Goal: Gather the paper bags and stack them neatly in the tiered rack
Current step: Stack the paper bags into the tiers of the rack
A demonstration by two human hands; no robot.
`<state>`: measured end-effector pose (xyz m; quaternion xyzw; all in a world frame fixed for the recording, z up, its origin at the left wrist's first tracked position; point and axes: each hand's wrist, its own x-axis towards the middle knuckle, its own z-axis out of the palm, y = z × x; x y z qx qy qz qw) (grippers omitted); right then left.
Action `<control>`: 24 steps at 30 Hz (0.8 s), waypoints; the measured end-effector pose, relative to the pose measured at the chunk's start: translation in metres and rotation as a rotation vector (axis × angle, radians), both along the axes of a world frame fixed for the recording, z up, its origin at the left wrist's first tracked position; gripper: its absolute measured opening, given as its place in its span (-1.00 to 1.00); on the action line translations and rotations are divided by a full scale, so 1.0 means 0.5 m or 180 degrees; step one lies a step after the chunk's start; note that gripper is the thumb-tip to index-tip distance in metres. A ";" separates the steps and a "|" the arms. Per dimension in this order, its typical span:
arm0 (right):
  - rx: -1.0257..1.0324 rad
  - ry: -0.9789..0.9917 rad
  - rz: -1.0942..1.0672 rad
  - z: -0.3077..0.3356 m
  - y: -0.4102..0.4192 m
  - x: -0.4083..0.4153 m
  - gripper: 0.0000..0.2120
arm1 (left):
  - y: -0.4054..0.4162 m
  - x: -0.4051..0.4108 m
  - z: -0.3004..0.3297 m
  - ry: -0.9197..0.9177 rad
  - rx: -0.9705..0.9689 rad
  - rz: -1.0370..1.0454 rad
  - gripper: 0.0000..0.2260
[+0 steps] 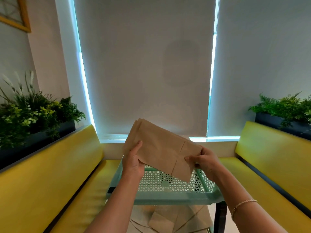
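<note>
Paper bags (161, 148) | gripped between both hands (134, 163) (204, 161) | above rack (171, 197) | count unclear

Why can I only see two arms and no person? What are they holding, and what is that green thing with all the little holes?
The camera sits on the person's head and looks forward and down, so you see only their arms. The left hand and the right hand each hold one end of a small bunch of flat brown paper bags, lifted in the air above the top tray of a mint-green rack. The holes are just the tray's pattern. On a lower level of the rack lie more paper bags. Yellow benches stand on both sides, with green plants behind them.
</note>
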<state>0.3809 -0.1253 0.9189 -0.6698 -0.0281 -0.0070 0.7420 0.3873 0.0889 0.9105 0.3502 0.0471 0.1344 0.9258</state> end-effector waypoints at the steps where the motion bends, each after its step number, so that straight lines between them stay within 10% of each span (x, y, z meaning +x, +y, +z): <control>1: 0.0082 -0.0040 -0.0145 0.004 -0.004 0.004 -0.64 | 0.014 -0.001 0.000 0.0003 0.0373 0.0117 -0.68; 7: -0.0360 -0.0108 -0.0638 -0.021 -0.002 0.031 -0.67 | 0.053 -0.018 0.002 0.0402 0.2974 -0.0021 -0.73; 14: -0.0654 0.0242 -0.0681 -0.081 0.049 0.030 -0.71 | 0.011 -0.009 -0.051 0.0699 0.2349 -0.0338 -0.46; 24: -0.0836 0.0258 -0.0620 -0.081 0.034 0.050 -0.64 | 0.033 0.028 -0.077 0.1186 0.3219 -0.0326 -0.26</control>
